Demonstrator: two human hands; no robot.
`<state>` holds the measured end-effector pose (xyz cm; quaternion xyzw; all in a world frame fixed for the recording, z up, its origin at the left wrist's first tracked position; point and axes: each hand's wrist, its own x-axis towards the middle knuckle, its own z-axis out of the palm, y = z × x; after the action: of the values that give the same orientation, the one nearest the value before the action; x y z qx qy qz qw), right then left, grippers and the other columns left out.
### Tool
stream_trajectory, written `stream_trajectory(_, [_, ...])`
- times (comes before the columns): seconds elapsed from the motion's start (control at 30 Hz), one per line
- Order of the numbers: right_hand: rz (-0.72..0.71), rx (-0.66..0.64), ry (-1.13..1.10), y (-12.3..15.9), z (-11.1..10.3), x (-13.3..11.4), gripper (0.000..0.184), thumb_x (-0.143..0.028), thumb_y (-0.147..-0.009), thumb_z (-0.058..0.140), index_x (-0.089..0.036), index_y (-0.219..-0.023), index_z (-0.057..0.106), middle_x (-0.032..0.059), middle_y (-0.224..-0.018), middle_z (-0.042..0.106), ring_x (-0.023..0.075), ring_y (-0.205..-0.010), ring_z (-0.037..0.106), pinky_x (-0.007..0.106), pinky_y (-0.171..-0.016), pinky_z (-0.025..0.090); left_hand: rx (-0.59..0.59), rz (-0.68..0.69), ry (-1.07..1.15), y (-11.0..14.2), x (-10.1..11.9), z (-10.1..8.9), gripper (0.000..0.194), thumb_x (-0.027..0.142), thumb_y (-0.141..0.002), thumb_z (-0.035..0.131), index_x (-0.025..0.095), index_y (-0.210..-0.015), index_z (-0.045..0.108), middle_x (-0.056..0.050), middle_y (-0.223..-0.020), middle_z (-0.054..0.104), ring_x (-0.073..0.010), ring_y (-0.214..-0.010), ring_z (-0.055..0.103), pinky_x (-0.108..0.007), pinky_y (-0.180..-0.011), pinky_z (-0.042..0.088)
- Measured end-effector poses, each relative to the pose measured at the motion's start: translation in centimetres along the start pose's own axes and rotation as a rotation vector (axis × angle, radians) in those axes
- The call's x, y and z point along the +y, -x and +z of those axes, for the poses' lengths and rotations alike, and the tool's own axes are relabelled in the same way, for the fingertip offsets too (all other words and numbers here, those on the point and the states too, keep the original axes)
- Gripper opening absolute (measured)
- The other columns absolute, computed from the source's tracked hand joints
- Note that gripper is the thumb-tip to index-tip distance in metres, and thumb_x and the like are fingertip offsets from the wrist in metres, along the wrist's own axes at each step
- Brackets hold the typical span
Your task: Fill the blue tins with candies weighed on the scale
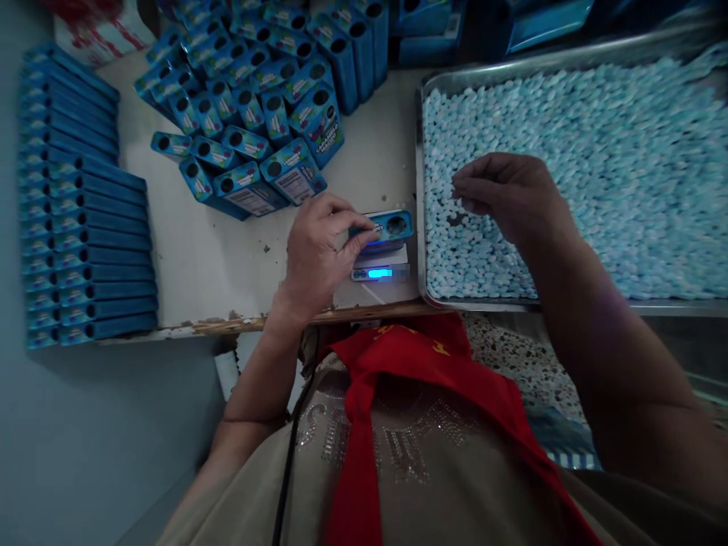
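A small blue candy box (392, 225) with a round hole in its top stands on a small digital scale (359, 274), whose display glows blue. My left hand (321, 246) is closed on the left end of this box, thumb and fingers at its top. Over the left part of a metal tray (422, 189) my right hand (506, 193) is in a pinch, fingertips together. What lies between those fingertips, if anything, is too small to make out. Pale blue candies (614, 174) fill the tray, with a small dark gap in them below my right fingers.
Several blue boxes with round holes (250, 114) stand upright at the back of the worktable (187, 265). More blue boxes lie in stacks (85, 227) along the left wall. The table's worn wooden edge (239, 324) runs close before my red apron (409, 356).
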<state>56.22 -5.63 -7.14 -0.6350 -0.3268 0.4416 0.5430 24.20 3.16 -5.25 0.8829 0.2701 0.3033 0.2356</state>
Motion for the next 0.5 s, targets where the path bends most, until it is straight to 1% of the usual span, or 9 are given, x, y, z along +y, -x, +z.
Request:
stream_trajectory(0.1, [0.0,0.015,-0.017,-0.4,-0.2,0.1,0.012,-0.011,-0.09,0.088,-0.021,-0.089,0.083,0.0014,-0.08,0.079,0.012,-0.072,0.069,0.021,-0.062,0.054,0.024,-0.012,0.002,-0.8,0.5,0.1,0.008,0.03,-0.117,0.095,0.028,-0.112,0.089,-0.005,-0.12,0.08,-0.0287,-0.116,0.078,-0.044,-0.113,0.066])
stream_trajectory(0.17, [-0.027,0.017,0.001,-0.7,-0.4,0.1,0.013,-0.009,-0.089,0.086,-0.022,-0.088,0.083,0.0009,-0.078,0.078,0.0121,-0.068,0.067,0.023,-0.06,0.052,0.064,0.007,0.017,-2.1,2.1,0.1,0.013,0.036,-0.121,0.091,0.029,-0.111,0.089,-0.005,-0.119,0.081,-0.0272,-0.115,0.08,-0.043,-0.111,0.068])
stream_trajectory(0.2, [-0.046,0.021,0.017,-0.8,-0.5,0.1,0.014,-0.008,-0.089,0.085,-0.022,-0.087,0.083,0.0006,-0.076,0.077,0.0122,-0.065,0.064,0.024,-0.059,0.05,0.08,0.033,0.024,-2.9,3.2,0.0,0.013,0.04,-0.123,0.089,0.03,-0.113,0.089,-0.004,-0.119,0.081,-0.0265,-0.116,0.08,-0.043,-0.111,0.068])
stream_trajectory(0.27, [-0.087,0.042,0.069,-0.9,-0.8,0.0,0.017,-0.005,-0.087,0.085,-0.023,-0.086,0.085,0.0004,-0.074,0.077,0.0129,-0.064,0.062,0.026,-0.06,0.05,0.062,0.089,0.019,-4.7,5.6,-0.6,0.013,0.048,-0.124,0.087,0.036,-0.127,0.089,-0.003,-0.128,0.081,-0.026,-0.127,0.081,-0.043,-0.119,0.068])
stream_trajectory(0.33, [-0.118,0.073,0.136,-0.9,-1.2,-0.1,0.019,-0.005,-0.085,0.087,-0.024,-0.085,0.086,0.0014,-0.077,0.081,0.0152,-0.069,0.067,0.03,-0.068,0.055,0.01,0.121,-0.025,-6.0,7.1,-1.5,0.025,0.053,-0.123,0.086,0.042,-0.146,0.084,-0.001,-0.144,0.079,-0.0269,-0.142,0.078,-0.044,-0.13,0.063])
stream_trajectory(0.37, [-0.133,0.09,0.175,-0.7,-1.4,-0.2,0.018,-0.006,-0.086,0.089,-0.024,-0.085,0.086,0.0022,-0.081,0.083,0.0168,-0.074,0.071,0.032,-0.075,0.059,0.006,0.132,-0.046,-6.3,7.2,-1.9,0.031,0.054,-0.123,0.086,0.044,-0.152,0.081,-0.001,-0.149,0.078,-0.0274,-0.147,0.075,-0.044,-0.133,0.061])
stream_trajectory(0.4, [-0.15,0.106,0.215,-0.6,-1.6,-0.3,0.017,-0.008,-0.086,0.09,-0.025,-0.085,0.087,0.0029,-0.085,0.085,0.0187,-0.081,0.074,0.034,-0.083,0.062,0.024,0.151,-0.058,-6.2,6.8,-2.3,0.036,0.056,-0.123,0.086,0.044,-0.156,0.078,-0.002,-0.151,0.078,-0.028,-0.149,0.075,-0.044,-0.134,0.061])
stream_trajectory(0.47, [-0.191,0.135,0.287,-0.3,-1.9,-0.4,0.013,-0.013,-0.088,0.093,-0.025,-0.086,0.088,0.0038,-0.093,0.089,0.0223,-0.091,0.079,0.04,-0.096,0.065,0.092,0.16,-0.021,-4.9,4.8,-2.7,0.049,0.065,-0.12,0.087,0.043,-0.161,0.074,-0.005,-0.154,0.077,-0.03,-0.148,0.075,-0.047,-0.134,0.06])
stream_trajectory(0.5, [-0.212,0.15,0.318,-0.3,-2.0,-0.4,0.011,-0.015,-0.089,0.094,-0.026,-0.087,0.089,0.004,-0.095,0.09,0.0236,-0.094,0.08,0.042,-0.099,0.066,0.117,0.134,0.028,-3.7,3.4,-2.5,0.06,0.073,-0.116,0.089,0.041,-0.163,0.071,-0.007,-0.155,0.077,-0.0314,-0.147,0.076,-0.049,-0.133,0.061])
